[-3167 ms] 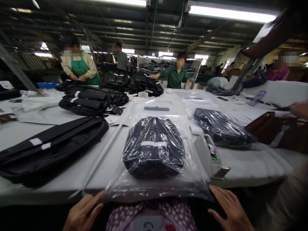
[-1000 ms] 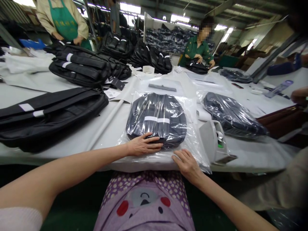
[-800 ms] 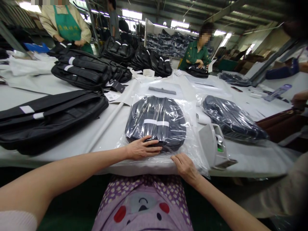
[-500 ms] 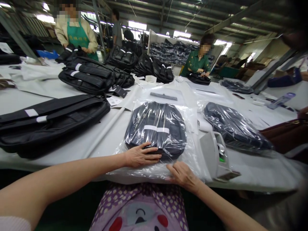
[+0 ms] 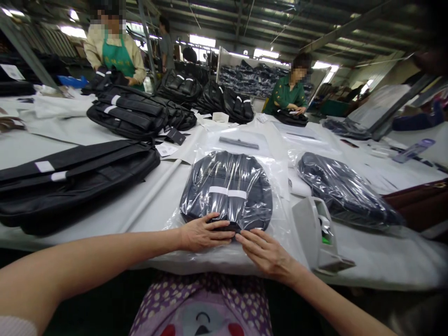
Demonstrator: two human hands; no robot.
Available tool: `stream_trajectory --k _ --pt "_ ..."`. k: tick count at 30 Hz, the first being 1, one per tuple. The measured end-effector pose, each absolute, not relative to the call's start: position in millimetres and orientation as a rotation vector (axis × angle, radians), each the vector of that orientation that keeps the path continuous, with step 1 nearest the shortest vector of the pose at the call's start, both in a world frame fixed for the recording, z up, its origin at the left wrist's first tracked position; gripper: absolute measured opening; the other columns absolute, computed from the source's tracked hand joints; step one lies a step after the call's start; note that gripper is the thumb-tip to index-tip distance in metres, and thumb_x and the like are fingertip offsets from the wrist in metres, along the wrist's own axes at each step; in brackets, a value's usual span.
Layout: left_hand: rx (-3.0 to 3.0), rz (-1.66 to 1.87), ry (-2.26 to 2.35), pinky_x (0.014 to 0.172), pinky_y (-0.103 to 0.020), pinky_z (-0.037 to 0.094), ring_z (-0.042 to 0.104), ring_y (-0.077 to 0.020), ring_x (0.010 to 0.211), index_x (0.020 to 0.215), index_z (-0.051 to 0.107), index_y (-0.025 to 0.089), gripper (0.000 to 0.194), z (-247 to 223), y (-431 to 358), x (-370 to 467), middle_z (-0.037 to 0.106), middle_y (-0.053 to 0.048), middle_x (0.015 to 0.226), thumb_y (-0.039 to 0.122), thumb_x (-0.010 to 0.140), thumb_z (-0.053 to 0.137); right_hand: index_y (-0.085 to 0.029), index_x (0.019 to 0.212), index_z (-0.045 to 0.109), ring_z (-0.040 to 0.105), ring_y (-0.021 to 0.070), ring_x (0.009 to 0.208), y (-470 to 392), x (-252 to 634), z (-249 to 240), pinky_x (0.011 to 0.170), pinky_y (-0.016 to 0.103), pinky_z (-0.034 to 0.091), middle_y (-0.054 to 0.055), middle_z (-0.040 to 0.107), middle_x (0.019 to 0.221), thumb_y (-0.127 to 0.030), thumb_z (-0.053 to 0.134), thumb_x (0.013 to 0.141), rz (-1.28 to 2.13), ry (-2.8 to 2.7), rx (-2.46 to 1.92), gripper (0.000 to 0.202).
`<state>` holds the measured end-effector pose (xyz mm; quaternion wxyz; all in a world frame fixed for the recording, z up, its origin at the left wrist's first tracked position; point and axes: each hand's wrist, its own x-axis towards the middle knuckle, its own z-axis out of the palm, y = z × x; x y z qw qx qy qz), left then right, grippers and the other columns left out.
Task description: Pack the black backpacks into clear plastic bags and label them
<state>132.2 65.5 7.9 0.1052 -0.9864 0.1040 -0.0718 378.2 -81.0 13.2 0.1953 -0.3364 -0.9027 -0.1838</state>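
Observation:
A black backpack [image 5: 227, 177] in a clear plastic bag [image 5: 280, 214] lies on the white-covered table, two white strips across its straps. My left hand [image 5: 207, 233] rests on the plastic at the backpack's near edge, fingers apart and pointing right. Just to its right, my right hand [image 5: 264, 252] lies on the plastic with its fingers stretched out, the fingertips close to those of my left hand. Neither hand is closed round anything.
An unwrapped black backpack [image 5: 77, 177] lies at the left, with more backpacks [image 5: 129, 112] behind it. To the right stand a grey tape dispenser [image 5: 310, 228] and a plastic-wrapped dark bag [image 5: 343, 186]. People [image 5: 117, 51] [image 5: 289, 95] work across the table.
My right hand has moved up and left onto the plastic at the backpack's near edge, and its curled fingers have straightened. My left hand stays on the near edge.

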Motion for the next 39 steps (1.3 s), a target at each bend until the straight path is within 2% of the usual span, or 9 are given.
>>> stream_trajectory --k 6,12,17,22,25,28,33,36,39 --pt "-2.896 -0.249 0.297 0.111 -0.052 0.023 0.016 -0.0228 0.139 0.134 0.040 0.025 0.044 4 65 132 0.034 0.005 0.146 0.027 0.090 0.044 -0.011 0.097 0.060 0.053 0.0209 0.116 -54 381 14 0.094 0.040 0.048 0.016 0.062 0.117 -0.007 0.035 0.091 -0.308 -2.525 -0.933 0.026" --pt "-2.911 -0.238 0.302 0.112 -0.050 0.023 0.018 -0.0221 0.138 0.130 0.046 0.025 0.042 10 64 132 0.040 0.002 0.143 0.027 0.089 0.047 -0.015 0.096 0.056 0.062 0.0167 0.099 -45 378 -11 0.087 0.036 0.052 0.013 0.067 0.107 -0.003 0.036 0.089 -0.112 -2.219 -0.959 0.024" --pt "-2.789 -0.474 0.315 0.112 -0.045 0.021 0.039 -0.0189 0.125 0.106 0.062 0.028 0.022 5 61 125 0.045 0.007 0.139 0.026 0.090 0.047 -0.017 0.094 0.058 0.066 0.0146 0.081 -42 375 -20 0.069 0.027 0.055 0.013 0.066 0.112 -0.008 0.043 0.088 -0.120 -2.084 -1.073 0.018" --pt "-2.803 -0.409 0.312 0.083 -0.033 0.041 0.053 -0.0127 0.081 0.105 0.062 0.030 0.021 1 58 121 0.059 0.006 0.123 0.024 0.087 0.053 -0.017 0.093 0.059 0.056 0.0196 0.111 -46 376 -10 0.090 0.037 0.051 0.009 0.060 0.124 -0.012 0.040 0.091 -0.316 -2.341 -0.968 0.020" --pt "-2.838 -0.401 0.304 0.069 -0.034 0.038 0.050 -0.0122 0.070 0.101 0.062 0.026 0.018 2 57 126 0.065 0.004 0.109 0.023 0.087 0.053 -0.017 0.094 0.059 0.048 0.0212 0.121 -46 373 -4 0.100 0.048 0.043 0.009 0.059 0.125 -0.013 0.037 0.093 -0.320 -2.439 -0.958 0.022" --pt "-2.885 -0.387 0.298 0.064 -0.034 0.034 0.049 -0.0117 0.065 0.092 0.063 0.023 0.013 6 55 131 0.066 0.002 0.100 0.023 0.089 0.050 -0.017 0.093 0.058 0.051 0.0195 0.118 -42 365 -4 0.097 0.042 0.047 0.010 0.063 0.118 -0.013 0.036 0.093 -0.206 -2.358 -1.011 0.022" --pt "-3.192 -0.230 0.123 0.088 -0.037 0.035 0.059 -0.0158 0.085 0.112 0.055 0.022 0.026 23 39 119 0.062 -0.003 0.116 0.023 0.087 0.047 -0.015 0.093 0.057 0.061 0.0180 0.101 -37 360 -10 0.090 0.035 0.053 0.010 0.068 0.095 -0.007 0.041 0.089 -0.143 -2.106 -0.960 0.018" --pt "-3.376 -0.253 -0.075 0.107 -0.041 0.022 0.054 -0.0215 0.110 0.133 0.037 0.018 0.051 33 24 105 0.054 -0.010 0.129 0.043 0.089 0.044 -0.016 0.095 0.056 0.062 0.0183 0.101 -39 361 -13 0.089 0.035 0.053 0.009 0.068 0.097 -0.005 0.040 0.088 -0.164 -2.099 -0.981 0.021" --pt "-3.337 -0.405 -0.310 0.108 -0.049 0.021 0.048 -0.0272 0.117 0.131 0.034 0.016 0.073 33 9 91 0.051 -0.016 0.129 0.063 0.078 0.051 -0.016 0.095 0.056 0.062 0.0185 0.100 -40 363 -16 0.086 0.034 0.054 0.010 0.067 0.099 -0.003 0.038 0.087 -0.171 -2.082 -1.023 0.023"
